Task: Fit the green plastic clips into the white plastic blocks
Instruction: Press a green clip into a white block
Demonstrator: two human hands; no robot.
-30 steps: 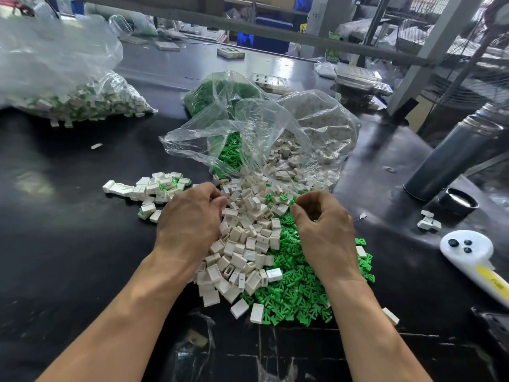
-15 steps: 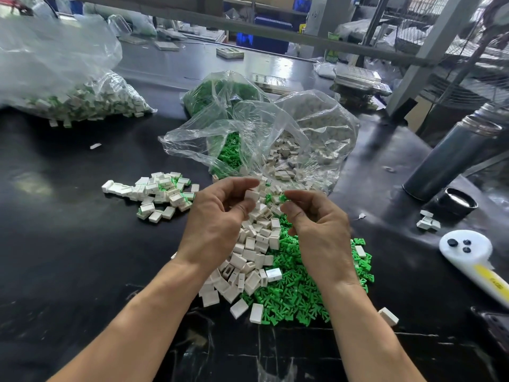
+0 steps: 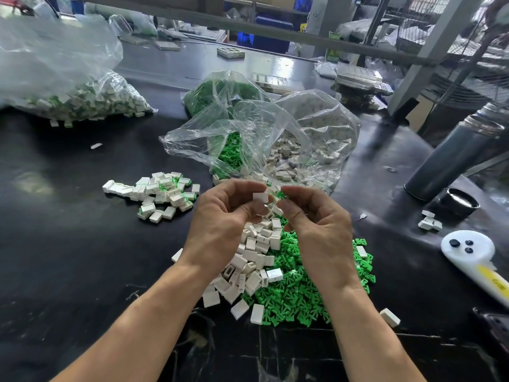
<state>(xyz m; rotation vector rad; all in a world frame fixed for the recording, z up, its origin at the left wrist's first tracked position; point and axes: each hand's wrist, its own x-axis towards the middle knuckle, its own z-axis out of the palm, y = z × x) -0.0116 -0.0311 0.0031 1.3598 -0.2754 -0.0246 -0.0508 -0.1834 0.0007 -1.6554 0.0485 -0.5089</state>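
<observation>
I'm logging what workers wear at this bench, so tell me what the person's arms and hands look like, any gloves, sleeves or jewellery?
Both forearms are bare as far as the view shows, with no sleeves. The left hand and the right hand wear no gloves. No watch, wristband or bracelet shows on either wrist, and no ring is visible on the fingers that can be seen. No markings show either.

Glossy black worktable [image 3: 68,244], grey metal shelving [image 3: 429,51] behind.
</observation>
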